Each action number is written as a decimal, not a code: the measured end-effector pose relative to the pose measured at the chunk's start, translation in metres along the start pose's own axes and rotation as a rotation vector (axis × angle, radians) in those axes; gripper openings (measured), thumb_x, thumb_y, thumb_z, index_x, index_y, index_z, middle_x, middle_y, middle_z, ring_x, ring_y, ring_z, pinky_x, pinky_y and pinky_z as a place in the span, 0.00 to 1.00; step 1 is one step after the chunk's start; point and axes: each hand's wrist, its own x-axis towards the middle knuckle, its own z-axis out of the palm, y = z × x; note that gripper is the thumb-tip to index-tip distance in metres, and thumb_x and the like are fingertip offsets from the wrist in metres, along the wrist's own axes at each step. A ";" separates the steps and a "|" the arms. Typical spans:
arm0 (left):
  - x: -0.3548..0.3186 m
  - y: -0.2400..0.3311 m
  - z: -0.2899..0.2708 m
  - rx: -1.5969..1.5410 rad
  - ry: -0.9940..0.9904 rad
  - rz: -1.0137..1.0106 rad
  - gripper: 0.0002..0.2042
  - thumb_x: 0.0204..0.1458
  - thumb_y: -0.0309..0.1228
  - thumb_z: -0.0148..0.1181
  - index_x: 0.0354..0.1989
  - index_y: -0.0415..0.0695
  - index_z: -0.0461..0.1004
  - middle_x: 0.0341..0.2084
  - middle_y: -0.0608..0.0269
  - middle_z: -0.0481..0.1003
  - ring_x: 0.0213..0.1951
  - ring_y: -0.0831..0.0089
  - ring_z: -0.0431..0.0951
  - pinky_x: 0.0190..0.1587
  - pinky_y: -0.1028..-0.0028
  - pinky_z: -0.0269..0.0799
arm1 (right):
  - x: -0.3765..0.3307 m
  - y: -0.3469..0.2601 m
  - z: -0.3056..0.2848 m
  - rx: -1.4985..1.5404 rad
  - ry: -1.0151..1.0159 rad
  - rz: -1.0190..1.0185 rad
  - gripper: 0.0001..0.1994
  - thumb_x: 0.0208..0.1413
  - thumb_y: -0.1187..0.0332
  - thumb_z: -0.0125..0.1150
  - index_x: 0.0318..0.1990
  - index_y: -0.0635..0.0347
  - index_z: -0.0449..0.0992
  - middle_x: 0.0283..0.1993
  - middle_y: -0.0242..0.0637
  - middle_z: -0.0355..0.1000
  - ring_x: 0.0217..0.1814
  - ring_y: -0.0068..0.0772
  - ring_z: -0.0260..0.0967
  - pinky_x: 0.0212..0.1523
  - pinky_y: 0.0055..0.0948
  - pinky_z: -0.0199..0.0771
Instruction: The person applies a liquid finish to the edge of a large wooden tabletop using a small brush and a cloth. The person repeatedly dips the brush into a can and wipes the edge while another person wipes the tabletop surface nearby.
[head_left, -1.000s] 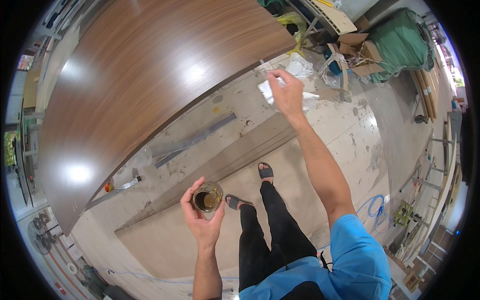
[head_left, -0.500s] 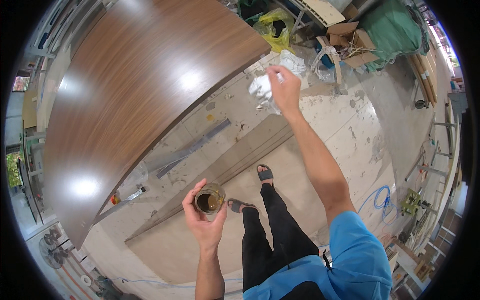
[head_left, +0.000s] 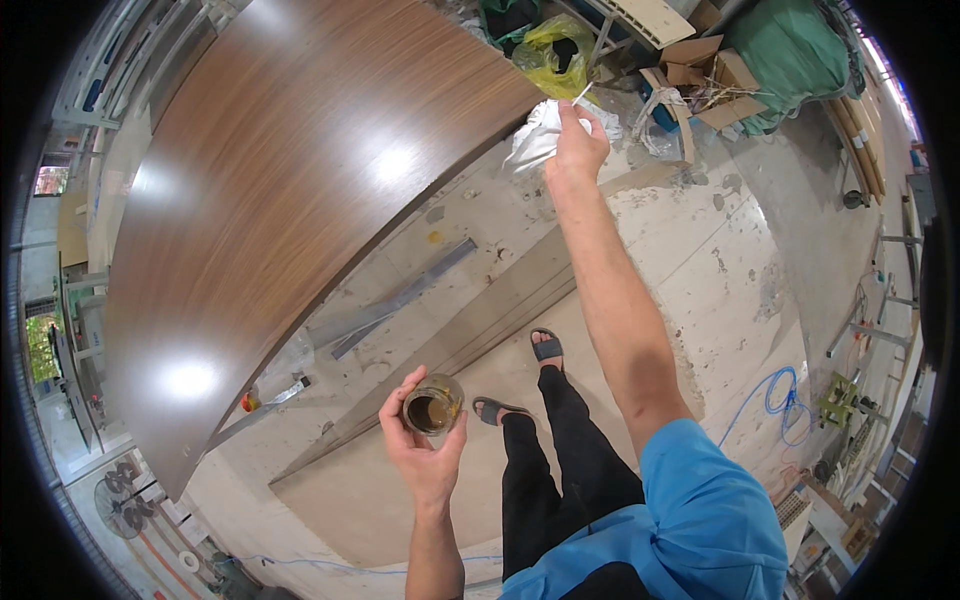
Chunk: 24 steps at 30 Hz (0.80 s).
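Note:
My left hand [head_left: 425, 460] is wrapped round a small open glass jar [head_left: 447, 389]. Brownish liquid lies inside the jar, with yellowish smears on its wall. Stretched far forward, my right hand [head_left: 582, 150] is closed on a crumpled white cloth [head_left: 536, 134]. The cloth hangs to the left of the fingers, close to the far right corner of a large brown wood-grain panel [head_left: 300, 150]. A thin white stick-like piece sticks up from the fingertips; I cannot tell whether it is part of the cloth.
Beyond my right hand lie a yellow plastic bag [head_left: 553, 60], an open cardboard box [head_left: 735, 90] and a green sack [head_left: 795, 65]. Metal strips [head_left: 410, 290] lie on the stained floor beside the panel. A blue hose [head_left: 770, 395] coils at the right, a fan [head_left: 122, 505] stands lower left.
My right hand has moved farther forward, and the white cloth has come up with it, nearer the panel's corner. My left hand still holds the jar. The whole view has shifted slightly.

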 end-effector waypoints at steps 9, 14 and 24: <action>-0.006 0.000 -0.007 -0.008 0.014 0.027 0.38 0.49 0.14 0.70 0.68 0.39 0.59 0.68 0.42 0.68 0.70 0.58 0.69 0.71 0.60 0.69 | -0.044 0.010 -0.014 -0.173 -0.083 -0.110 0.07 0.58 0.78 0.74 0.41 0.66 0.80 0.42 0.43 0.80 0.40 0.29 0.77 0.43 0.28 0.79; -0.006 0.000 -0.011 0.007 0.017 -0.006 0.38 0.47 0.14 0.73 0.66 0.40 0.60 0.68 0.43 0.68 0.68 0.60 0.70 0.70 0.62 0.69 | -0.029 -0.001 -0.058 -0.042 -0.022 0.050 0.10 0.59 0.79 0.73 0.45 0.66 0.77 0.44 0.43 0.78 0.43 0.33 0.78 0.46 0.32 0.82; -0.017 0.001 -0.024 -0.025 0.054 0.011 0.37 0.47 0.14 0.74 0.66 0.39 0.61 0.68 0.43 0.67 0.67 0.61 0.70 0.69 0.63 0.70 | -0.016 -0.054 -0.034 -0.083 -0.235 -0.253 0.09 0.61 0.79 0.72 0.43 0.65 0.76 0.42 0.42 0.79 0.41 0.31 0.79 0.42 0.29 0.83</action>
